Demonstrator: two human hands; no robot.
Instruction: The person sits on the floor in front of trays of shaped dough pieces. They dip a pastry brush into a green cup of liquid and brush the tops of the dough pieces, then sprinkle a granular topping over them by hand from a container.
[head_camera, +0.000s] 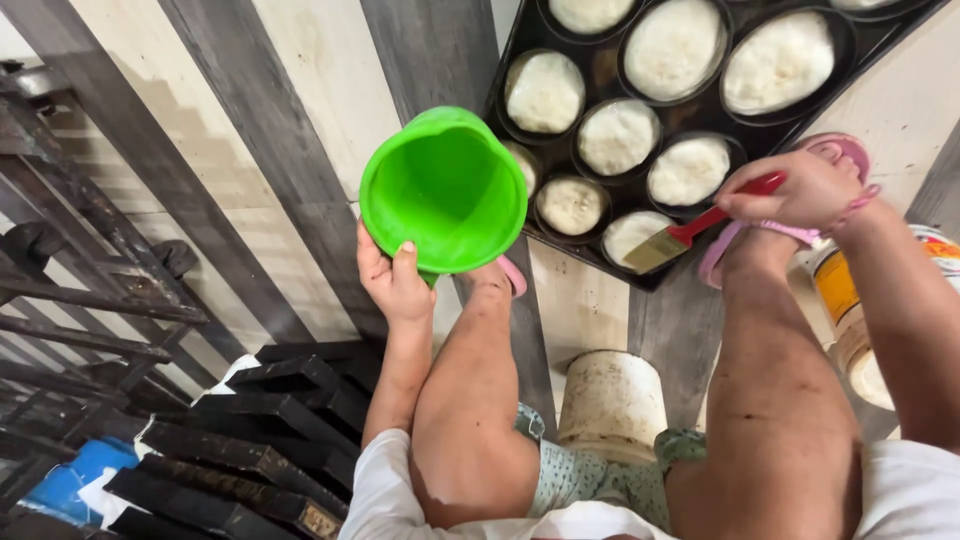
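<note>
My left hand (393, 277) grips a bright green plastic cup (445, 190) from below, its mouth tilted toward the camera; I cannot see anything inside it. My right hand (800, 188) pinches the red handle of a flat pastry brush (690, 230), whose pale bristles hover over the near edge of a black baking tray (600, 65). The tray lies on the striped floor and holds several round tins filled with white dough (617, 136). My bare knees rise between the two hands, and pink sandals show at my feet.
A dirty white bucket (612, 403) stands between my legs. A labelled container (850, 310) sits at the right. Stacked black baking trays (250, 440) lie at the lower left, beside a dark metal rack (70, 300). The floor (300, 90) has grey and cream stripes.
</note>
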